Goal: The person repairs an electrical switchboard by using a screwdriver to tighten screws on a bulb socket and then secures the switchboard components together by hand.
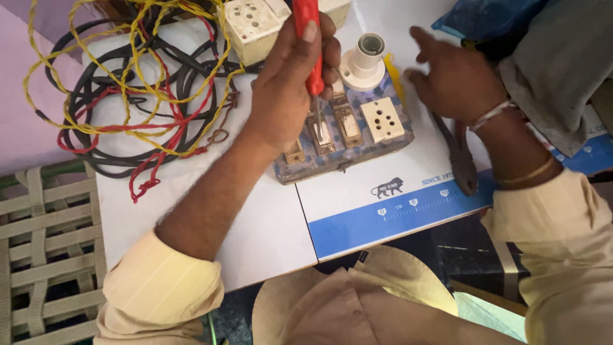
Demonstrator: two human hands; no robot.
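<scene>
Screwdriver tip hidden behind left hand

Left hand drives red screwdriver into switchboard.

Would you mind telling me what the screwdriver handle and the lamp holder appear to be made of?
Screwdriver handle: apparently glossy red plastic, gripped in the left hand. Lamp holder: smooth off-white, likely plastic or ceramic; its matte sheen leaves that open.

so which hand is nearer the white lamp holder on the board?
Left. The left hand grips a red screwdriver right beside the lamp holder; the right hand rests further off, past the board's edge.
</scene>
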